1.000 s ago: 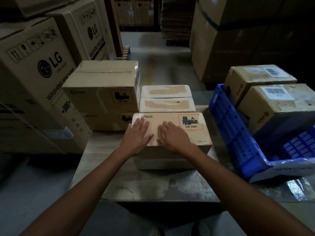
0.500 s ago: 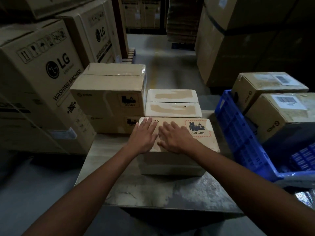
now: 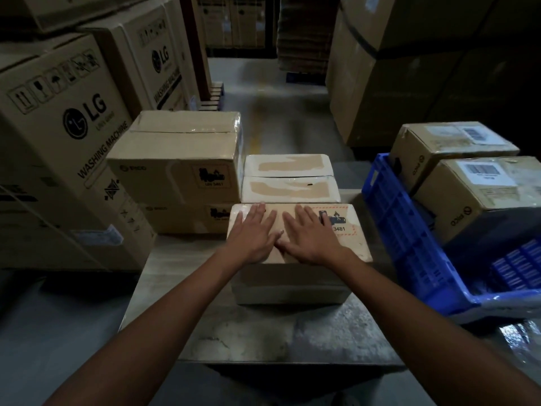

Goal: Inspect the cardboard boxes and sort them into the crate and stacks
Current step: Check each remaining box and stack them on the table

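Left hand point(image 3: 252, 236) and right hand point(image 3: 308, 239) lie flat side by side, fingers straight, grasping nothing, on the top face of the near cardboard box point(image 3: 292, 288). It sits mid-scene on the metal table point(image 3: 263, 332). The flat-palm contact probably tests the lid. Sorting destinations flank it: the stack point(image 3: 175, 174) at far left and the blue crate point(image 3: 405, 230) at right.

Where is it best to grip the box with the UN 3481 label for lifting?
Probably the two short ends of the labelled box, low, left hand from the left and right hand from the right: it lies flat and wide; the pale taped box blocks its back.
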`<state>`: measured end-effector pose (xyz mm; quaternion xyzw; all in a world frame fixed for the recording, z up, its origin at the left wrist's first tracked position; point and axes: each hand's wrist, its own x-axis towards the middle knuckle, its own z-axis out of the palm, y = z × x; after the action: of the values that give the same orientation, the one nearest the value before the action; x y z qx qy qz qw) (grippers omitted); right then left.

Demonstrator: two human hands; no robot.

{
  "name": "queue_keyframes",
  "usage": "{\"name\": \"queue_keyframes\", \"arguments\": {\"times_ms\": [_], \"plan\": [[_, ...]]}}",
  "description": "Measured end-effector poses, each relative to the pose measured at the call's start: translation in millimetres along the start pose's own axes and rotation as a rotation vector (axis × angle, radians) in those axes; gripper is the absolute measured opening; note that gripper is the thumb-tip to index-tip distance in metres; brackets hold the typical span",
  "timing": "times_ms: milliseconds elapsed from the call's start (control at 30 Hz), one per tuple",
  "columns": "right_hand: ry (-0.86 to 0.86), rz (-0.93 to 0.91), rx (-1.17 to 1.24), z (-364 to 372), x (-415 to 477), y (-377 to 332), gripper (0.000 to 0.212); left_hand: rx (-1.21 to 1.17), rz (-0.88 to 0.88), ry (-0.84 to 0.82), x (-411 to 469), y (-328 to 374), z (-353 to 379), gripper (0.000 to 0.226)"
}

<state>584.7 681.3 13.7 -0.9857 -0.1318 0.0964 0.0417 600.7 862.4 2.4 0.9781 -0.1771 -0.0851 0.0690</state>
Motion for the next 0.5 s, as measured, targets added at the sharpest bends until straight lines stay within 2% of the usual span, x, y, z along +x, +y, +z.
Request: {"name": "queue_keyframes", "arguments": {"times_ms": [133, 200, 300, 400, 500], "plan": [[-0.047, -0.021, 0.071, -11, 1, 8, 0.087, -0.010, 0.015, -0.038, 1, 7, -10, 0.069], [-0.035, 0.034, 0.099, -13, -6, 16, 0.089, -0.038, 0.049, -0.012, 1, 12, -9, 0.069], [0.017, 0.128, 0.027, -1, -23, 29, 0.091, -0.057, 0.058, 0.020, 0, 22, 1, 0.071], [0.070, 0.141, 0.019, 14, -32, 33, 0.088, -0.027, 0.043, 0.042, 0, 24, 13, 0.071], [0.048, 0.129, 0.031, 13, -28, 34, 0.086, -0.027, 0.045, 0.040, 0, 24, 11, 0.071]]}}
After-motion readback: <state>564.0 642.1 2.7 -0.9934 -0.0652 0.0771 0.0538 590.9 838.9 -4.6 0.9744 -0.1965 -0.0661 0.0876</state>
